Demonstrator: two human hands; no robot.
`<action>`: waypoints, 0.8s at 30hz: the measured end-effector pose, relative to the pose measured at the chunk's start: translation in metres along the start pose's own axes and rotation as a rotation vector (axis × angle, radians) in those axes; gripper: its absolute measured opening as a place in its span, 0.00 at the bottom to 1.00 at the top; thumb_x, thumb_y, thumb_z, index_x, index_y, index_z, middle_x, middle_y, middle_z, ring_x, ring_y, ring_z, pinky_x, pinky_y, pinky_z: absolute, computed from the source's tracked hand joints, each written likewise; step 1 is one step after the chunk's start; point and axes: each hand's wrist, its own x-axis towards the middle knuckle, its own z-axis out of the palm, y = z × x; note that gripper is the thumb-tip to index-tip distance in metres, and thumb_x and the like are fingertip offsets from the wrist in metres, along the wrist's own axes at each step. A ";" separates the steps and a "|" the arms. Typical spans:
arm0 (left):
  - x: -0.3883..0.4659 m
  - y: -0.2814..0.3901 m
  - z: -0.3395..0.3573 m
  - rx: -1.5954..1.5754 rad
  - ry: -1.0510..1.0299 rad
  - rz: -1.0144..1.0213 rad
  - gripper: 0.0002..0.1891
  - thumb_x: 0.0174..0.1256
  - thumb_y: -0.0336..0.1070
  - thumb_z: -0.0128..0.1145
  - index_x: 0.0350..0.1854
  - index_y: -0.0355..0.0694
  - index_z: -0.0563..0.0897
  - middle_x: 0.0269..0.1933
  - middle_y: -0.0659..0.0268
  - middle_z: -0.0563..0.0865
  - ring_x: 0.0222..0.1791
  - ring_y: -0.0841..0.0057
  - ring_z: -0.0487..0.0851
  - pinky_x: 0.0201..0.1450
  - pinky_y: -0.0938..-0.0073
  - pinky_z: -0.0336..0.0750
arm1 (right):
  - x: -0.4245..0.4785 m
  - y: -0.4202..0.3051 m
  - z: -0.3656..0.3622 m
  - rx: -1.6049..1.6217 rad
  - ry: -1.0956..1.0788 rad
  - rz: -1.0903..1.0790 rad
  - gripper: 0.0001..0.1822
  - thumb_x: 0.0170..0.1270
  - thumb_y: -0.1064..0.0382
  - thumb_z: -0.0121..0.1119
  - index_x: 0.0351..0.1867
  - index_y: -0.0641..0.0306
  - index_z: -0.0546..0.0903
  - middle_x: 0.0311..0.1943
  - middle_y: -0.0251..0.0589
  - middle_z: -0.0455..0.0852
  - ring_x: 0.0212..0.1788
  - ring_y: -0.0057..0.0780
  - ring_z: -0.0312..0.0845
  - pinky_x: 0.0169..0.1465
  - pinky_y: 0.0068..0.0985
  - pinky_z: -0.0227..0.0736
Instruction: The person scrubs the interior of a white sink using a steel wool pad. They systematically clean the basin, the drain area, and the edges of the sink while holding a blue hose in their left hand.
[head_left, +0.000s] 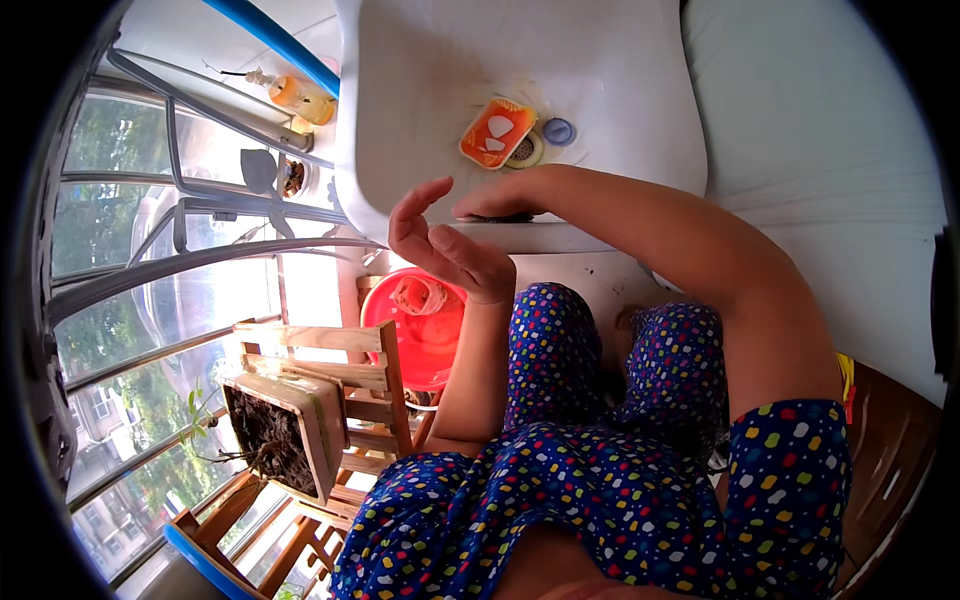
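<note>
My left hand is raised in front of the sink's near rim, fingers curled and apart, with nothing in it. Bent across from the right, my right hand rests at the near rim of the white sink; a dark flat thing shows under its palm, too hidden to name. Inside the basin, an orange-and-white soap tray with white pieces in it leans beside the drain strainer. A round blue stopper lies just right of the drain.
Below the sink at left stands a red plastic basin. A planter of soil sits by a slatted wooden rack. Metal window bars and a bottle of orange liquid are farther left. A pale surface borders the sink's right side.
</note>
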 end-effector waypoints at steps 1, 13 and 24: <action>0.000 -0.001 0.000 0.016 0.006 0.015 0.23 0.78 0.53 0.33 0.55 0.35 0.66 0.48 0.54 0.78 0.50 0.69 0.75 0.57 0.65 0.68 | 0.007 -0.008 0.003 -0.014 0.024 -0.064 0.19 0.69 0.48 0.45 0.44 0.59 0.81 0.48 0.37 0.82 0.47 0.25 0.74 0.50 0.32 0.67; 0.008 -0.011 -0.049 0.086 0.015 0.140 0.18 0.77 0.45 0.36 0.51 0.33 0.67 0.44 0.52 0.81 0.44 0.67 0.79 0.56 0.64 0.70 | 0.111 -0.002 0.026 -0.036 0.285 -0.256 0.27 0.70 0.46 0.50 0.62 0.64 0.74 0.57 0.48 0.79 0.57 0.38 0.75 0.60 0.33 0.69; 0.004 -0.043 -0.053 0.252 -0.087 0.019 0.18 0.78 0.46 0.33 0.53 0.34 0.67 0.51 0.57 0.77 0.50 0.73 0.75 0.59 0.70 0.67 | 0.039 0.008 0.008 -0.048 -0.145 -0.144 0.30 0.75 0.43 0.34 0.66 0.60 0.70 0.62 0.45 0.75 0.61 0.36 0.71 0.65 0.30 0.63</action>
